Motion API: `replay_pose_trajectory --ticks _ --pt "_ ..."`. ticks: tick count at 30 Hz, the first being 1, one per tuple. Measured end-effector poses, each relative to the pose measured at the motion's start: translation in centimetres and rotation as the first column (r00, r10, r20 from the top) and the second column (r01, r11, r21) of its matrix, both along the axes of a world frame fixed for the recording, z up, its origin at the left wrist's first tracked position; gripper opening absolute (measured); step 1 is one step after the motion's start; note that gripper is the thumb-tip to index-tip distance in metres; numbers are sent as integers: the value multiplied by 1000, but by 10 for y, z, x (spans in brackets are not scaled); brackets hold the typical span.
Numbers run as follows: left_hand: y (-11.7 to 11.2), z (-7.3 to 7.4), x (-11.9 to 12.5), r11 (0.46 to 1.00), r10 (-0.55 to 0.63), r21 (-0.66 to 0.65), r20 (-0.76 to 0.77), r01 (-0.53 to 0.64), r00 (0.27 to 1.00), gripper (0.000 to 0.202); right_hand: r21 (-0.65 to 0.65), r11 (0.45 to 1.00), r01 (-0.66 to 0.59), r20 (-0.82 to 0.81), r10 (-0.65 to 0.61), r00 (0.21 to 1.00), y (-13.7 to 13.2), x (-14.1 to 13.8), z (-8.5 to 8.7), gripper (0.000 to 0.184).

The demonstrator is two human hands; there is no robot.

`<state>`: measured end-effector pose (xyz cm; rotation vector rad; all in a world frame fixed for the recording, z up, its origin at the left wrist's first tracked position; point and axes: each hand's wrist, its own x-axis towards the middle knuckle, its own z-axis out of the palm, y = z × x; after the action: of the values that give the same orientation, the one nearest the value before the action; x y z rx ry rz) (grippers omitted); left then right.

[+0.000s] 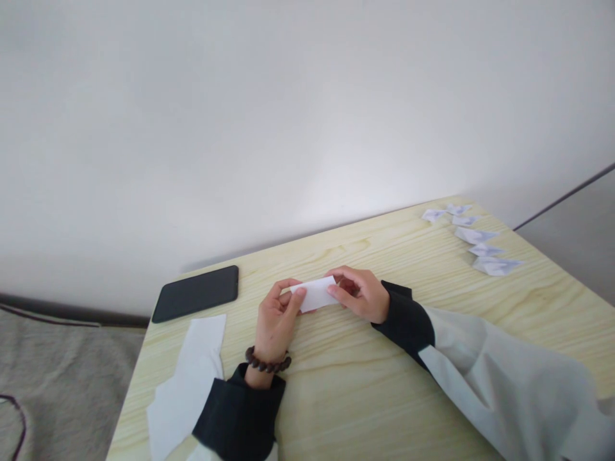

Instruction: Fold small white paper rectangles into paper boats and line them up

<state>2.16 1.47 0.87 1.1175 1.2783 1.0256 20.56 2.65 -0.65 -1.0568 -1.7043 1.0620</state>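
The fingers of the left hand [273,325] and right hand [362,296] pinch a small white paper [315,295] at its two ends, over the desk [346,384]. Hold it gently and keep the edges even. The desk has pale wood lines and sits by a plain wall [288,128].

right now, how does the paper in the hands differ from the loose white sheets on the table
The held paper looks smaller and narrower, while the loose sheets look larger. The held paper is gripped between the left hand and right hand; the loose sheets lie overlapping on the table, untended by either grip. Both the held paper and the loose sheets look white.
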Motion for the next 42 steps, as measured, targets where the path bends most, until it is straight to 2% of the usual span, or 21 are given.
replay_pose_trajectory --ticks 3,10,19,26,31,42 --pt "-2 1 1 1000 -2 -13 -2 2 1000 40 -11 1000 -2 -16 1 1000 0 0 0 21" --pt "-7 1 2 999 46 22 -154 -43 987 36 43 999 -20 -27 21 999 1 2 -3 22" --pt "-6 4 0 1000 15 15 -104 -14 995 37 -36 998 -49 -48 47 998 -1 2 -4 22" --pt "-7 6 1 1000 -27 8 -122 28 992 40 -105 994 -17 -77 9 997 0 2 -5 22" --pt "-5 6 2 999 -2 31 -137 7 991 39 -113 994 -10 -60 3 998 0 2 -6 23" --pt "-3 -1 -1 999 -24 26 -130 27 991 39 -107 994 -14 -73 6 997 0 2 -8 21"
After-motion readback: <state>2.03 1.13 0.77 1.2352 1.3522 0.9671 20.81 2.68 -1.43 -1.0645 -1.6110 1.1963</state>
